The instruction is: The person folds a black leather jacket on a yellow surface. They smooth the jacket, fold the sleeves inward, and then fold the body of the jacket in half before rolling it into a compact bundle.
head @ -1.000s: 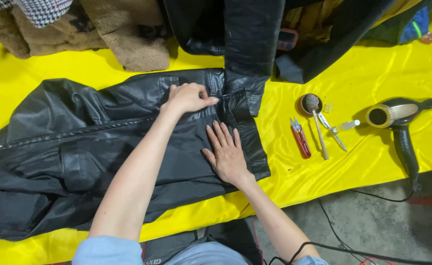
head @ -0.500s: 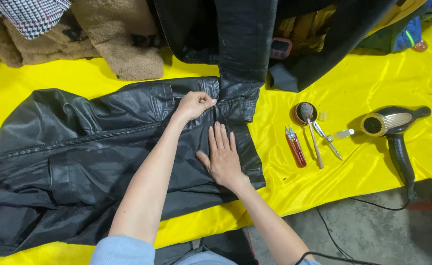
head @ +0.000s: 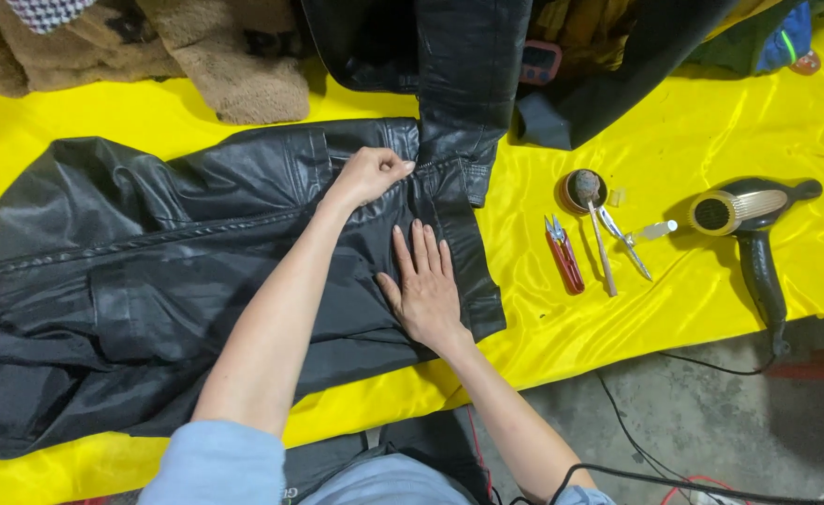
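Left hand: the left hand (head: pixel 372 174) is curling into a loose fist, fingertips pinching together on the black leather jacket (head: pixel 150 281) near its top edge, beside a second dark garment (head: pixel 468 84) hanging down from above.
Right hand: the right hand (head: pixel 423 285) is lying flat, palm down, fingers slightly apart and pointing away from the person, pressing on the jacket just below and right of the left hand.
Jacket: it is lying spread out under both hands and stretching far to their left, across a bright yellow cloth (head: pixel 674 150).
Right of the right hand: red-handled snips (head: pixel 563 254) are lying near; just beyond them are a brush (head: pixel 595 224) resting in a small round tin (head: pixel 571 196) and a small metal tool (head: pixel 625 245).
Further right: a black hair dryer (head: pixel 753 229) is lying on the cloth, well apart from the hands, its handle pointing toward the person.
Above the left hand: brown fleecy fabric (head: pixel 206 56) is heaped at the far edge.
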